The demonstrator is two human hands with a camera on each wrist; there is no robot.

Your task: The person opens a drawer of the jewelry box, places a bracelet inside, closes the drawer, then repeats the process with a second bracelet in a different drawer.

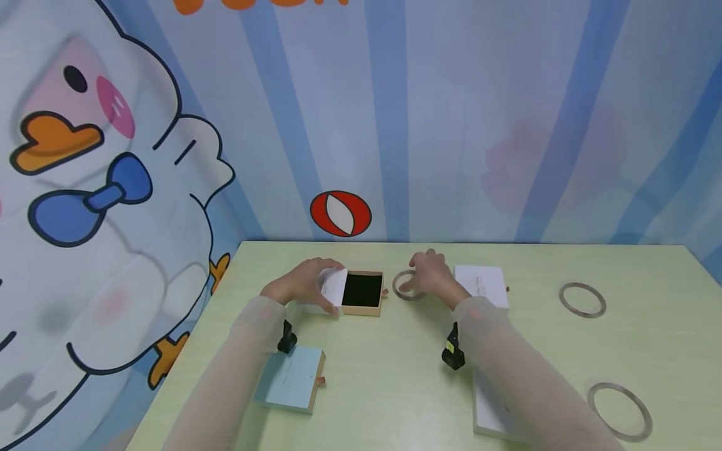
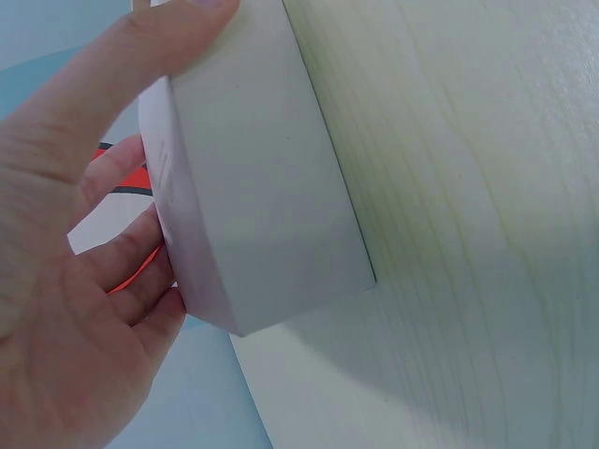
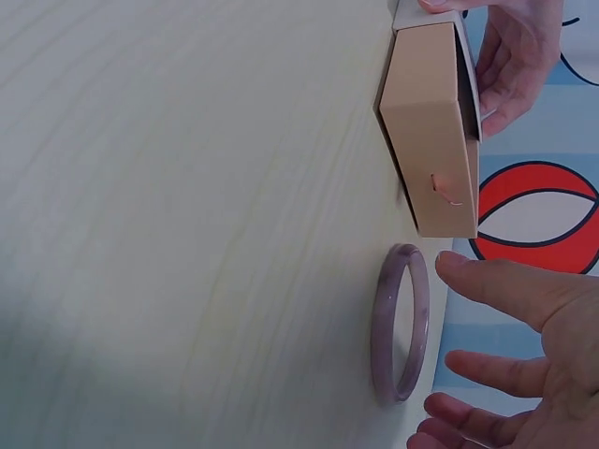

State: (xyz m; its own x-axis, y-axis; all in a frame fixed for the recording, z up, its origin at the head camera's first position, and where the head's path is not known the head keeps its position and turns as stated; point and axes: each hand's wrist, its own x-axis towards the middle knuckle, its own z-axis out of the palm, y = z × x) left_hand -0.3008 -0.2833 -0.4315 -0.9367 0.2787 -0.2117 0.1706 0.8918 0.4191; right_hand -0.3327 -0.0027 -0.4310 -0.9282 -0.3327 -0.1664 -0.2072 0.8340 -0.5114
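Observation:
My left hand (image 1: 304, 285) grips the white sleeve (image 2: 271, 178) of a small drawer box, thumb on one side and fingers on the other. The box's tan drawer (image 1: 362, 311) is slid partway out to the right and shows a black lining; a small ribbon tab (image 3: 445, 190) hangs at its end. To the right of the drawer a greyish-purple bangle (image 3: 382, 337) lies flat on the table. My right hand (image 1: 437, 279) is right beside the bangle with fingers spread, and in the right wrist view the fingertips look apart from it.
A light-blue box (image 1: 290, 379) lies at the front left. One white box (image 1: 482, 282) is by my right wrist, and another white box (image 1: 493, 413) is partly under my right forearm. Two more bangles lie at the right, one farther back (image 1: 578, 285) and a nearer bangle (image 1: 612, 385).

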